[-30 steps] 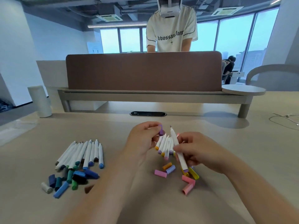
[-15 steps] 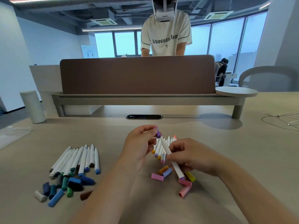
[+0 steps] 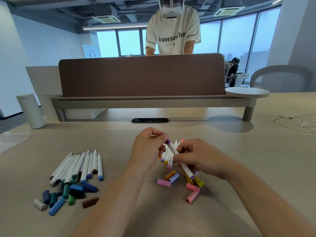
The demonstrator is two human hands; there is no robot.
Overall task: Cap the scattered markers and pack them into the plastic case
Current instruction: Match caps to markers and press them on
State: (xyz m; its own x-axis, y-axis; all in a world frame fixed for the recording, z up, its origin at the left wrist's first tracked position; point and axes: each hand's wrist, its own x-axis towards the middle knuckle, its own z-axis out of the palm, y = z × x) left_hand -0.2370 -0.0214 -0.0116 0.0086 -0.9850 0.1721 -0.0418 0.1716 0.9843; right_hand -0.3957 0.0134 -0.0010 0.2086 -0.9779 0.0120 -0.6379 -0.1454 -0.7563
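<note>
White T-shirt point(image 3: 172, 31), person behind divider: black gothic lettering, roughly "bbossau…lom", middle letters lost in fold; small four-point star mark beneath. Wall sign point(image 3: 91, 50) left of windows: printed lines, too small to read. Marker point(image 3: 170, 159) on table: tiny grey barrel print, illegible.

Bare forearms point(image 3: 119, 194), bare left grip point(image 3: 147, 147), right grip point(image 3: 196, 157)

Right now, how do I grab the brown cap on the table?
Come from above and pinch the brown cap across its middle, on its two long sides. It lies flat on the table, apart from the blue and green caps, so both sides look free.
</note>
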